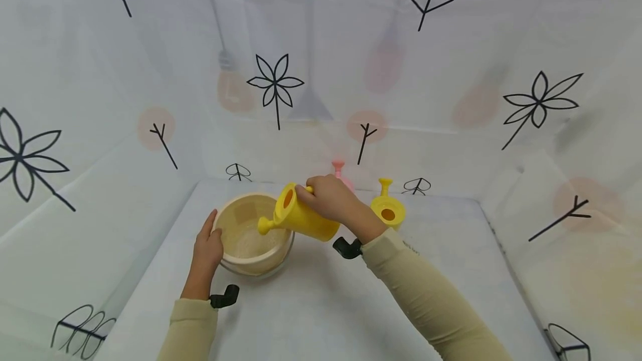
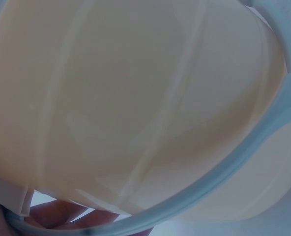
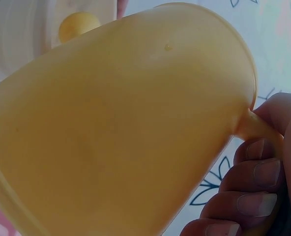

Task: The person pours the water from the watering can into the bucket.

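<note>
My right hand (image 1: 333, 199) grips the handle of a yellow watering can (image 1: 313, 222), its fingers curled round the handle in the right wrist view. The can lies tilted on its side above the table, its spout (image 1: 266, 225) pointing left over the cream bucket (image 1: 251, 258). Along the bucket's left side, my left hand (image 1: 207, 247) holds it near the rim. The left wrist view is mostly filled by the bucket's wall (image 2: 116, 98), with a blue-grey handle (image 2: 209, 182) curving across it and a few fingers (image 2: 57, 212) behind that handle. No pouring water can be made out.
A second yellow watering can (image 1: 396, 206) stands on the white table (image 1: 321, 316), right of my right hand. Behind that hand a pink watering can (image 1: 338, 167) is partly hidden. White cloth walls (image 1: 321, 60) with printed plants and lamps surround the table's back and sides.
</note>
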Demonstrator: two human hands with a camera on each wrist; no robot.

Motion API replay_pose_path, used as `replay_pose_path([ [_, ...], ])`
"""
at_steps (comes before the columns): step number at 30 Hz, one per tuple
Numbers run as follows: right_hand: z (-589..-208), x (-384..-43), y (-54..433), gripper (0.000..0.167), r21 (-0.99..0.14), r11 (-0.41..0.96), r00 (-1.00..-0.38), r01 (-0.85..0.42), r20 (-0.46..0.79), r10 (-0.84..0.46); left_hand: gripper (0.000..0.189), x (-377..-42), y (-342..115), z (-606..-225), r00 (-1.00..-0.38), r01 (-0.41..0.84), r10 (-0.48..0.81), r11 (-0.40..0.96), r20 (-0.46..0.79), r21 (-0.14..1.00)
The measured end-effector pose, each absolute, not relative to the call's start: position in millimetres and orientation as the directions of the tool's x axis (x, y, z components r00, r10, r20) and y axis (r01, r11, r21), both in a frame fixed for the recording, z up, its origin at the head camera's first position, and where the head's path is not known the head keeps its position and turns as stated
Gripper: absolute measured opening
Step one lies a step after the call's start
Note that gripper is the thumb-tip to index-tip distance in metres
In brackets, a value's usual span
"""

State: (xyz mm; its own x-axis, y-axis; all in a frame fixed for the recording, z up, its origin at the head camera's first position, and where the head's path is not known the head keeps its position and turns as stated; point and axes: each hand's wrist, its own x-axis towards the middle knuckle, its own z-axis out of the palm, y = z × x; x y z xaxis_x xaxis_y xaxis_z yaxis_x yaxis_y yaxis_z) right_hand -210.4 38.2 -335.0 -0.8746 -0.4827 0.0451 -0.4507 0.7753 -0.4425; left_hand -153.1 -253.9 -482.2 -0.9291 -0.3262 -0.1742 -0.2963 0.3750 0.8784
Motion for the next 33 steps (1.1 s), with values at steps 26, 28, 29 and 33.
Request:
replay_pose_path([
  [26, -335.2, -210.3, 36.6, 0.042, -0.427, 0.792, -0.879, -0.437, 0.014, -0.477, 0.055, -152.1, -252.5, -482.6, -0.928, -0.296, -0.329, 0.371, -0.173, 0.880],
  [28, -335.0, -210.3, 36.5, 0.042, -0.430, 0.792, -0.879, -0.433, 0.009, -0.476, 0.055, -152.0, -253.1, -482.3, -0.930, -0.294, -0.325, 0.372, -0.173, 0.880],
  [29, -334.9, -210.3, 36.5, 0.042, -0.430, 0.792, -0.880, -0.433, 0.009, -0.476, 0.055, -152.0, -253.4, -482.2, -0.930, -0.293, -0.325, 0.373, -0.172, 0.880],
  [33, -333.8, -209.8, 36.3, 0.042, -0.425, 0.792, -0.878, -0.439, 0.015, -0.479, 0.055, -152.1, -253.1, -482.2, -0.930, -0.288, -0.329, 0.370, -0.166, 0.883],
])
